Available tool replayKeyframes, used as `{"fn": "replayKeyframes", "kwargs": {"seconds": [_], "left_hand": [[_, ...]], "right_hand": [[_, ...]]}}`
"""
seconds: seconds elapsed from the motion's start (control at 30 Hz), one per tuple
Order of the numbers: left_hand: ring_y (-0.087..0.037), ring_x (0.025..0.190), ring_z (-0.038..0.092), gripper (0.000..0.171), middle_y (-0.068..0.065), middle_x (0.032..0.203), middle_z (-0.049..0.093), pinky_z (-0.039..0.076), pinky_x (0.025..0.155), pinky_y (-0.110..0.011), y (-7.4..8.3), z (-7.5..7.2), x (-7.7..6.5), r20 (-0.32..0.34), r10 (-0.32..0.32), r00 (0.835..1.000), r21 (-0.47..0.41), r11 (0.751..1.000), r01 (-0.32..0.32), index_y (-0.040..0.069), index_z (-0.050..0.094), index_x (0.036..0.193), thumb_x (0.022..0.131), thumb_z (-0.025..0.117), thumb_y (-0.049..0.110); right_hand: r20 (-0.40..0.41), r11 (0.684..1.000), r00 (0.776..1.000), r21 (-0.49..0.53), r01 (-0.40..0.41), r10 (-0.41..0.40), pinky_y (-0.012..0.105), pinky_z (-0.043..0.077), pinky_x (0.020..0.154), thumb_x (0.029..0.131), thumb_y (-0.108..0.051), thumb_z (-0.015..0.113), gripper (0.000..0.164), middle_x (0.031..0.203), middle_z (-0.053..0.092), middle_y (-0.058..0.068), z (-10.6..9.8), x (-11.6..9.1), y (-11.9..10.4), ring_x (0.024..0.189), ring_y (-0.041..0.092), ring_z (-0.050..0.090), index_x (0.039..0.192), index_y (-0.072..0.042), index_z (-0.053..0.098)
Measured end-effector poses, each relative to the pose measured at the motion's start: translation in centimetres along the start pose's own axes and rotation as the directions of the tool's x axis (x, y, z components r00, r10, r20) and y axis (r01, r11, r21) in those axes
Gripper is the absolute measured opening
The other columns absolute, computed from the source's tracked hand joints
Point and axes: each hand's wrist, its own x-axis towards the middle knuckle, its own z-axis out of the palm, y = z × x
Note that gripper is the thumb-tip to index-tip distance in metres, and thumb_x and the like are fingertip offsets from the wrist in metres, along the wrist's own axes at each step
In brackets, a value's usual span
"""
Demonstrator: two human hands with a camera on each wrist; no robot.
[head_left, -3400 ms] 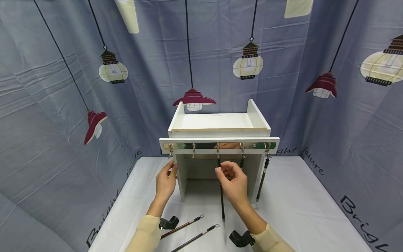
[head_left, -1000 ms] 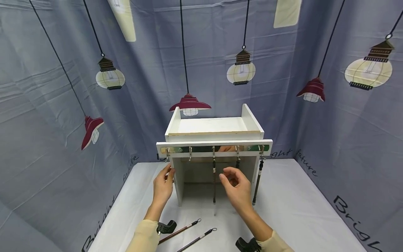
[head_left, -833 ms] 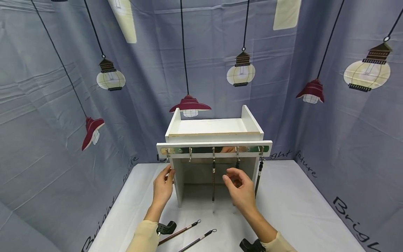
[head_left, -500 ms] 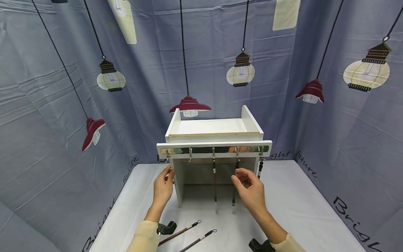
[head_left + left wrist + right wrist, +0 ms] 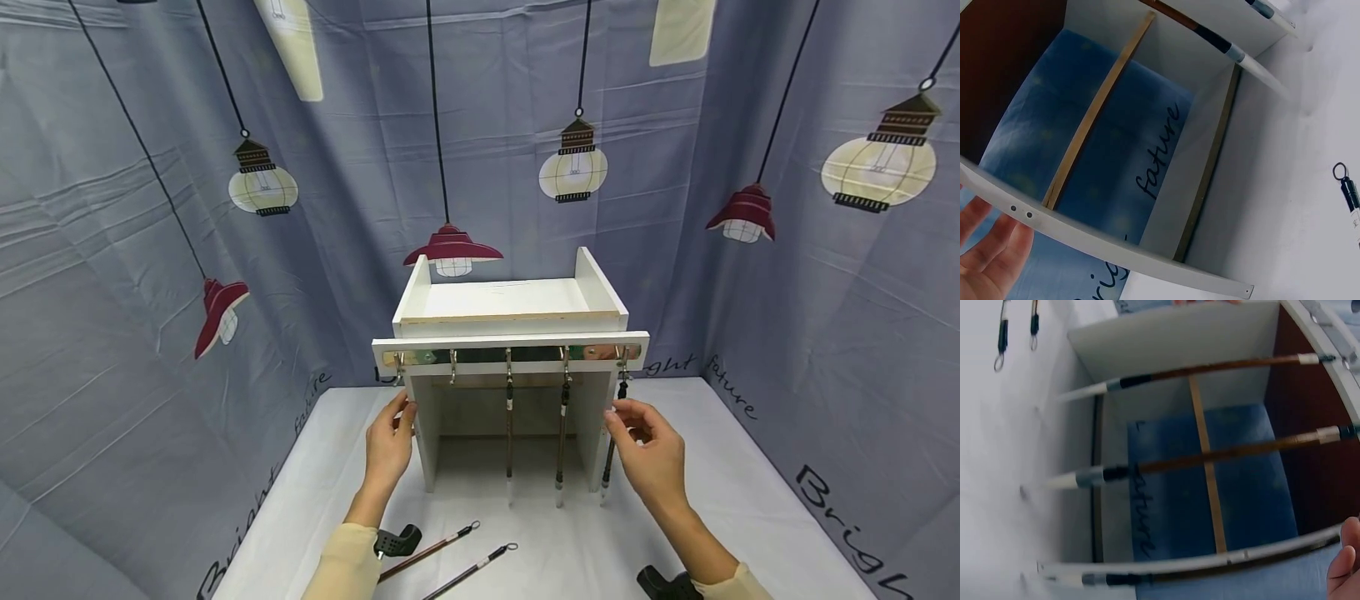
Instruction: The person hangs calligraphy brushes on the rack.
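Three calligraphy brushes hang by their loops from the metal hooks of a white hook shelf: a middle brush, another brush and a rightmost brush. My left hand touches the outside of the shelf's left side panel; in the left wrist view its fingers lie near straight against it. My right hand is at the rightmost brush, thumb and forefinger loosely bent close to its handle. In the right wrist view, fingertips show beside that brush; whether they touch it is unclear.
Two more brushes lie on the white tablecloth in front of the shelf, a reddish-brown brush and a dark brush. The two left hooks carry no brush. A patterned grey-blue curtain surrounds the table.
My right hand has moved rightward past the hanging brushes, from the middle one to the rightmost. The middle brush hangs freely. My left hand has stayed at the side panel.
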Motion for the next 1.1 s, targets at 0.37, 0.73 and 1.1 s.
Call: {"fn": "replayKeyframes", "kwargs": {"seconds": [0.37, 0.73, 1.1], "left_hand": [[-0.034, 0.105, 0.073, 0.046, -0.017, 0.139, 0.065, 0.064, 0.079, -0.036, 0.2, 0.0, 0.3, -0.001, 0.011, 1.0, 0.0, 1.0, -0.011, 0.009, 0.058, 0.147, 0.108, 0.055, 0.033], [-0.034, 0.108, 0.072, 0.048, -0.018, 0.14, 0.064, 0.064, 0.079, -0.033, 0.1, 0.0, 0.0, 0.004, -0.012, 1.0, -0.007, 1.0, 0.012, 0.007, 0.057, 0.147, 0.108, 0.055, 0.034], [-0.032, 0.105, 0.073, 0.046, -0.016, 0.137, 0.066, 0.063, 0.078, -0.033, 0.1, 0.0, 0.0, 0.002, -0.026, 1.0, 0.0, 1.0, 0.026, 0.01, 0.058, 0.147, 0.108, 0.055, 0.033]], "right_hand": [[-0.081, 0.988, 0.993, -0.118, -0.099, 0.09, 0.008, 0.044, 0.073, 0.098, -0.018, 0.072, 0.02, 0.089, 0.064, -0.019, -2.0, 2.9, 2.5, 0.081, -0.006, 0.059, 0.115, -0.008, 0.074], [0.145, 0.972, 0.972, -0.177, -0.156, 0.183, 0.004, 0.045, 0.08, 0.102, -0.026, 0.067, 0.034, 0.122, 0.071, 0.012, -1.9, 4.1, 5.0, 0.094, -0.02, 0.053, 0.132, -0.009, 0.068], [0.345, 0.97, 0.911, -0.165, -0.18, 0.227, 0.027, 0.058, 0.097, 0.106, -0.022, 0.06, 0.049, 0.146, 0.057, 0.023, -1.6, 5.2, 5.2, 0.132, 0.042, 0.058, 0.148, 0.0, 0.052]]}}
